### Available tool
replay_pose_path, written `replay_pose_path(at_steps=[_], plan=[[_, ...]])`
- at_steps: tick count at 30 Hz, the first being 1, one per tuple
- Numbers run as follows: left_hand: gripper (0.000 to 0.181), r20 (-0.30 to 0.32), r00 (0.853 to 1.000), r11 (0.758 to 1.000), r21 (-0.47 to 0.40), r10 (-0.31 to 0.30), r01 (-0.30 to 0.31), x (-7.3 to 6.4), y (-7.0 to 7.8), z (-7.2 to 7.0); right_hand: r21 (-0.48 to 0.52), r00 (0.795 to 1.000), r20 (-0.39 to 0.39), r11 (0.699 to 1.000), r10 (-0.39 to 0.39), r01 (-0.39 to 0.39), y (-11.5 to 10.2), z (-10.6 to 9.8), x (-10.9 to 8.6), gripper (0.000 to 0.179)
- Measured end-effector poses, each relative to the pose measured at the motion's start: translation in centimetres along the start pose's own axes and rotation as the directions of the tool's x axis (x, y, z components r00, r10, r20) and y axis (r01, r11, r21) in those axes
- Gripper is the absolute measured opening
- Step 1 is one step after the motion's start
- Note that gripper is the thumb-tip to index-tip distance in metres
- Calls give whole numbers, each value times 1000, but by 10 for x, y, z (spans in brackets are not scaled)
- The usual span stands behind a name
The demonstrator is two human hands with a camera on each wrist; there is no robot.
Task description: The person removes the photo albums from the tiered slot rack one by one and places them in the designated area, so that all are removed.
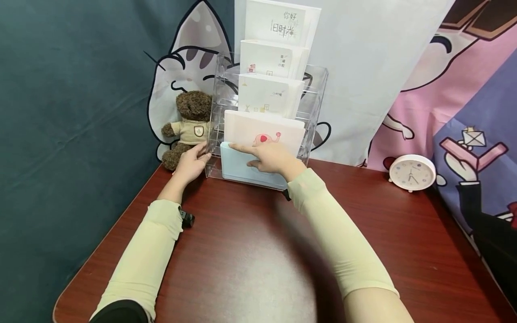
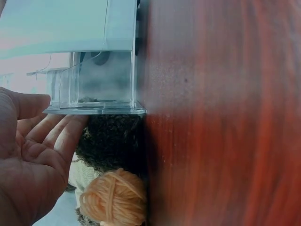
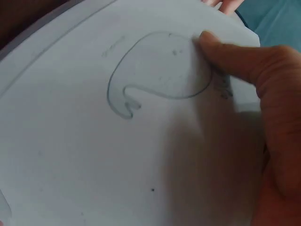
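A clear plastic display rack (image 1: 317,103) stands at the back of the table with booklets on its tiers. My left hand (image 1: 190,163) holds the rack's left side near the bottom, the thumb at its front edge and the fingers along the outer face. In the lowest tier sits a light blue booklet (image 1: 242,168). My right hand (image 1: 270,157) pinches it by the top edge, index finger stretched toward its upper left corner. In the right wrist view the thumb (image 3: 230,59) lies on the cover beside a whale outline (image 3: 160,92); the other fingers are hidden.
Behind the blue one is a pink booklet (image 1: 242,125) with an elephant, then several white booklets (image 1: 262,94). A brown teddy bear (image 1: 194,107) sits left of the rack, with a ball of orange yarn (image 2: 115,197) low beside it. A white clock (image 1: 412,172) stands right.
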State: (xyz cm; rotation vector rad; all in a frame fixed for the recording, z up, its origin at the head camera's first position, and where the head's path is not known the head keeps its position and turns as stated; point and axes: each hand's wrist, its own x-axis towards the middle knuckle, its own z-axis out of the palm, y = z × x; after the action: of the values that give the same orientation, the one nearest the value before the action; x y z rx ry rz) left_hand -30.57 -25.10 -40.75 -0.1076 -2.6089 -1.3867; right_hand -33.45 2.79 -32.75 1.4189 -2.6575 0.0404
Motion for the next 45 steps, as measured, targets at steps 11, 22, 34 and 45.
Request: replay_pose_path(at_steps=[11,22,34,45], plan=[[57,28,999,1000,14,-28,27,0,-4,-2,-11,991,-82,994,-105,105,-5,2,-9,71],[57,33,999,999,-17,-30,30,-1,-6,-3,97,951,-292,986,-104,138,-5,-8,-17,67],[60,68,997,995,-87,-31,37,1,-6,-3,268,663,-746,940,66,209,-15,-22,-60,65],[59,109,992,966,-246,-56,82,-1,-7,-4,406,466,-852,864,239,299,-14,-23,-100,72]])
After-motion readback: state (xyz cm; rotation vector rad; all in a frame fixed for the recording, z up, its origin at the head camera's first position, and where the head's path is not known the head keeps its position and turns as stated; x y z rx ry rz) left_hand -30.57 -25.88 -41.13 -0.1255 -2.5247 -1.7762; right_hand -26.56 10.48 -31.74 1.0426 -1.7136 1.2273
